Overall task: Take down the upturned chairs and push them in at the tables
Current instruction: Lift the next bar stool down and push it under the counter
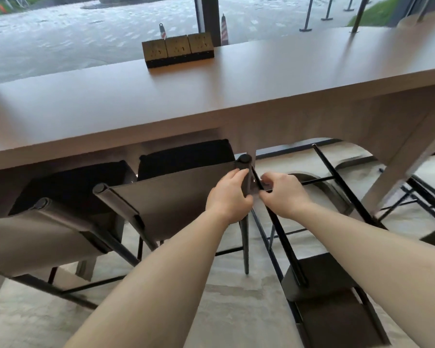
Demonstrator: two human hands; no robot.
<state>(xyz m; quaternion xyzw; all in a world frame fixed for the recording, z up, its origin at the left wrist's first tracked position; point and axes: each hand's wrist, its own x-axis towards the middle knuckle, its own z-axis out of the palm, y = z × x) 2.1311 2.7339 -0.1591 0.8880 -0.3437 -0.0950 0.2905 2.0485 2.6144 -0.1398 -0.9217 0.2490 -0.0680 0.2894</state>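
Observation:
A long brown counter table (211, 96) runs across the view. Two upright chairs with taupe fabric backs stand pushed in under it: one at the left (35, 237) and one in the middle (171, 197), its black seat cushion under the tabletop. My left hand (230, 195) grips the right post of the middle chair's back. My right hand (284, 193) grips a thin black leg of an upturned chair (322, 285), which lies tilted on the floor to the right, legs pointing up toward the table.
A block of brass socket boxes (177, 50) stands on the table's far edge by the window. Black legs of another chair (427, 197) show at the right under the table. Pale stone floor (211, 310) lies below my arms.

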